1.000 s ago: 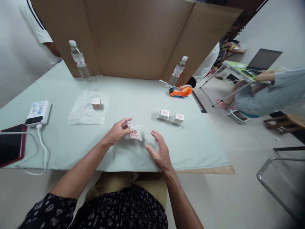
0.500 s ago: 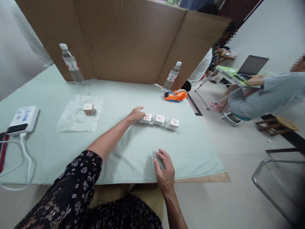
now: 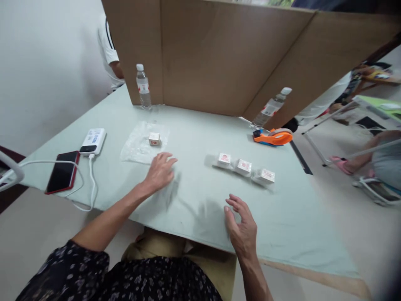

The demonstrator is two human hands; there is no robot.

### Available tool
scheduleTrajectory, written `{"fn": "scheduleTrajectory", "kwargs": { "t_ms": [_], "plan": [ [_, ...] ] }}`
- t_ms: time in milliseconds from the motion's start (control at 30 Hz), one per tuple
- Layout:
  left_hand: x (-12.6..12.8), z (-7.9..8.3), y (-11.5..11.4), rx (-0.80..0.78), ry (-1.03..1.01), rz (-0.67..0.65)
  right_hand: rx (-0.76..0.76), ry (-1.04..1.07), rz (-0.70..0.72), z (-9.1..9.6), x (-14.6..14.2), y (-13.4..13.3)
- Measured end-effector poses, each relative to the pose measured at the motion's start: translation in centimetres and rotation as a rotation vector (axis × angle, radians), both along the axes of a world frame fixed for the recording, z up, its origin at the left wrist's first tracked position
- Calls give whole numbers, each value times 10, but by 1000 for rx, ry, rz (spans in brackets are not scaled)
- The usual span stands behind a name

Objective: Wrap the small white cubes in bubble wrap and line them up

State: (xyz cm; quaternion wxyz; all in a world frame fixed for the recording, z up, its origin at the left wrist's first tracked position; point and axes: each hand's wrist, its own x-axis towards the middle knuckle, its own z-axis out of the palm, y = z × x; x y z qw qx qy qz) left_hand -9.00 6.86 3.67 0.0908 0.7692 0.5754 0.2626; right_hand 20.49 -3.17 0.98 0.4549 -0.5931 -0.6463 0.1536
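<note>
My left hand (image 3: 160, 170) hovers open over the pale green table cloth (image 3: 194, 196), fingers spread, holding nothing. Just beyond its fingertips lies a clear plastic sheet (image 3: 140, 144) with one small white cube box (image 3: 154, 139) on it. My right hand (image 3: 240, 228) rests near the table's front edge, fingers loosely spread and empty. Three small wrapped boxes (image 3: 243, 167) with red prints lie in a row on the cloth, right of my left hand and beyond my right hand.
A folded cardboard screen (image 3: 232, 54) stands at the back with a water bottle at each end (image 3: 143, 87) (image 3: 272, 107). An orange tape dispenser (image 3: 273, 137) lies right. A power bank (image 3: 92, 141) and cabled phone (image 3: 62, 171) lie left. Other people sit and stand beyond the table.
My left hand let go of the third wrapped box in the row and drew back left toward the plastic sheet. The camera swung left. My right hand stayed by the front edge.
</note>
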Motion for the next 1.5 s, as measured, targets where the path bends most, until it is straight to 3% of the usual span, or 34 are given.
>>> {"fn": "scheduleTrajectory", "kwargs": {
  "t_ms": [100, 200, 300, 400, 500, 567, 633, 733, 933, 1100, 1300, 1500],
  "plan": [
    [-58, -5, -7, 12, 202, 161, -2, -32, 155, 22, -39, 51],
    [-87, -13, 2, 14, 250, 217, -57, -82, 307, 31, -93, 117],
    [-96, -22, 14, 28, 242, 227, -131, -167, 414, 29, -156, 181],
    [-96, -29, 23, 57, 245, 208, -186, -280, 440, 24, -218, 229],
    [-94, -31, 25, 69, 214, 153, -228, -388, 450, 22, -261, 255],
    [-90, -30, 22, 64, 202, 124, -255, -436, 486, 22, -270, 260],
    [-83, -29, 13, 52, 207, 87, -250, -437, 516, 24, -261, 257],
    [-62, -25, -11, 42, 218, -23, -181, -346, 512, 29, -223, 236],
    [-3, -20, -77, 28, 218, -272, -196, -243, 481, 46, -129, 150],
    [32, -22, -123, -1, 198, -387, -197, -297, 464, 43, -91, 84],
    [24, -22, -153, -44, 182, -408, -197, -351, 482, 11, -84, 42],
    [-6, -23, -163, 9, 232, -341, -244, -249, 459, -2, -78, 36]
  ]
}}
